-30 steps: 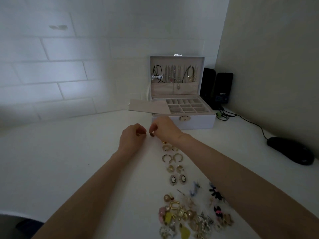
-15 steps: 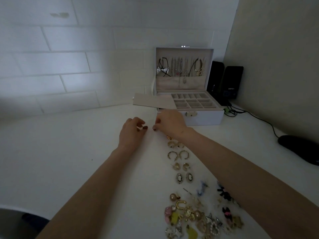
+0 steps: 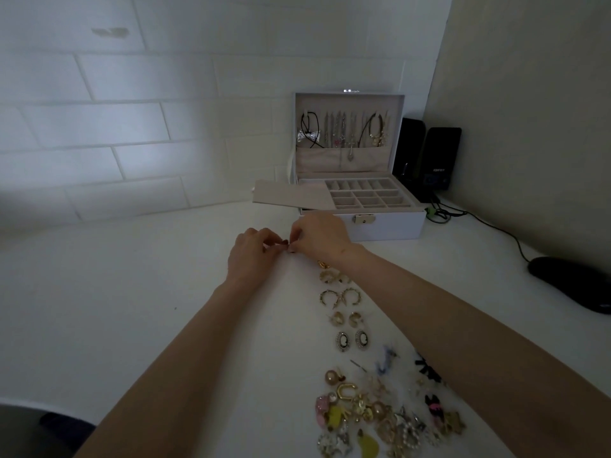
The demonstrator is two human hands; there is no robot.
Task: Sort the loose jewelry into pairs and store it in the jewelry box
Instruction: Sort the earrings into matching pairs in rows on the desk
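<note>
While both arms are reaching out over the white table (image 3: 115, 309), the left hand (image 3: 253, 256) and the right hand (image 3: 319, 238) are meeting fingertip to fingertip just in front of the jewelry box (image 3: 390, 226). Both hands are curling nearly closed, thumbs and forefingers pinching together around something too small to make out; whether it is one piece or two cannot be told.

Behind them the box is standing open, its lid (image 3: 348, 133) upright with necklaces hanging inside and its divided tray showing bare compartments, while a flat beige insert (image 3: 291, 195) is lying tilted across the box's left edge.

Nearer the person, sorted pairs are lying in a column below the right wrist: gold hoop earrings (image 3: 340, 297), a smaller gold pair (image 3: 345, 319), and oval cameo earrings (image 3: 352, 340). A jumbled pile of loose jewelry (image 3: 373, 414) is sitting at the near edge, beside the right forearm.

Two black speakers (image 3: 429, 160) are standing right of the box, and a black mouse (image 3: 568, 282) is resting well apart at the far right.
</note>
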